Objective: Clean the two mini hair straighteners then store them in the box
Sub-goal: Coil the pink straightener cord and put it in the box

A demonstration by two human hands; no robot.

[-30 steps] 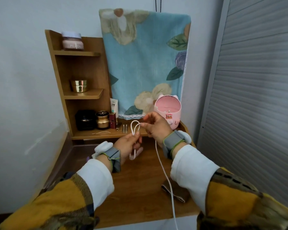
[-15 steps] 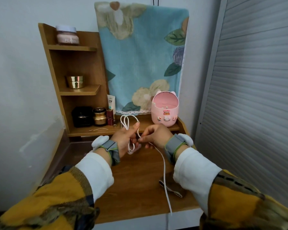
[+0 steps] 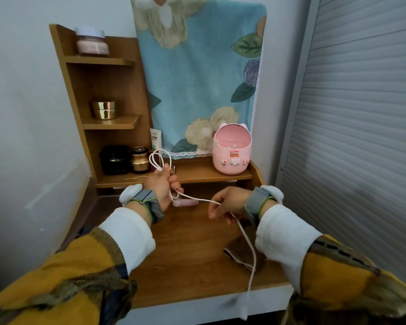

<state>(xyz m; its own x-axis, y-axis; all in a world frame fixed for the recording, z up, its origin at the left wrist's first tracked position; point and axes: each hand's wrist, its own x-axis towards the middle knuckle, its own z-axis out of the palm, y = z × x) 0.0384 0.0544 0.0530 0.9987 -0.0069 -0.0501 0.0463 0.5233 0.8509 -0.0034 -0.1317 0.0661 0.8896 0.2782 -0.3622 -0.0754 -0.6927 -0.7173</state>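
My left hand (image 3: 162, 186) is closed on a small pink hair straightener (image 3: 185, 203) and on several loops of its white cord (image 3: 158, 158), which stick up above the fist. The straightener's body pokes out below the hand, over the desk. My right hand (image 3: 227, 204) pinches the same cord further along, to the right and slightly lower. From there the cord hangs down past the desk's front edge. A pink box (image 3: 231, 151) with an open top stands on the low shelf behind. A brown cloth (image 3: 242, 254) lies on the desk under my right forearm.
A wooden shelf unit (image 3: 108, 123) at the back left holds a pink jar (image 3: 92, 42), gold jars (image 3: 103, 110), a black pot (image 3: 114, 159) and a white tube (image 3: 155, 141). A floral cloth (image 3: 197, 73) hangs on the wall. A grey shutter (image 3: 361, 137) closes off the right side.
My right hand has slid right and down along the cord, away from the left hand. The loops held in my left hand have grown. My head has tilted slightly.
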